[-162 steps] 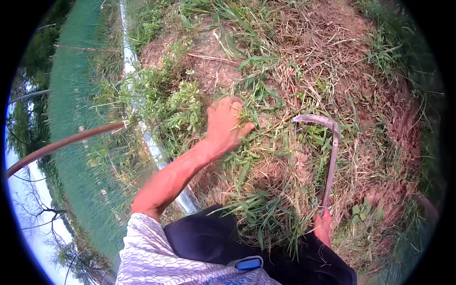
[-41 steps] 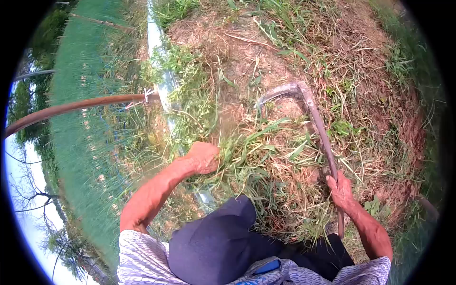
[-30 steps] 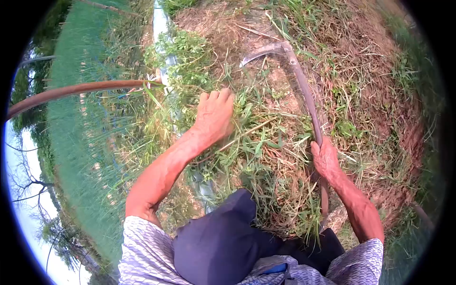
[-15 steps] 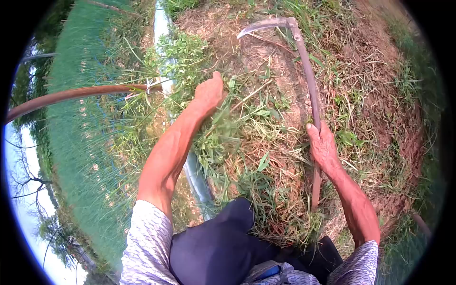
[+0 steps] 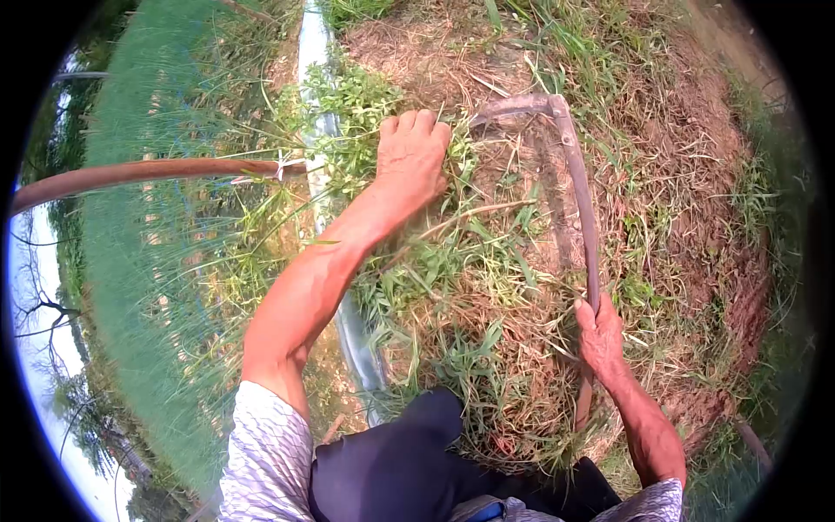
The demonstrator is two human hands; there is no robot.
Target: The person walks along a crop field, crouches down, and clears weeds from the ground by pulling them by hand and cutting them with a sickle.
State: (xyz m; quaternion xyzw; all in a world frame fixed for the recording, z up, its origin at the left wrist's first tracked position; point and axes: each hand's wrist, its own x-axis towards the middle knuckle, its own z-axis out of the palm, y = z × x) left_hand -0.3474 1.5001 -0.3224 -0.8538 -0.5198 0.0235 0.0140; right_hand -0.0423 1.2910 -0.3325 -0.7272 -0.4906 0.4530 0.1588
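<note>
My right hand (image 5: 600, 331) is wrapped round the long wooden handle of a sickle (image 5: 581, 187). The sickle's curved blade (image 5: 513, 106) lies low over the soil, its tip pointing left toward my other hand. Among leafy green weeds (image 5: 361, 96) beside a pale plastic strip, my left hand (image 5: 410, 155) has its fingers curled down into the stems, knuckles up. Its fingertips are hidden under the hand. Cut grass and loose weeds (image 5: 470, 322) lie heaped between my arms, close to my knees.
The pale plastic strip (image 5: 361, 348) edges a green net (image 5: 139, 287) on the left. A brown curved pole (image 5: 148, 177), tied with white string, juts in from that side. Dry grass and reddish soil (image 5: 696, 287) spread out at the right.
My left hand has moved right and slightly forward, and its fingers now curl into the weeds. The sickle and my right hand sit lower and a little further right in view.
</note>
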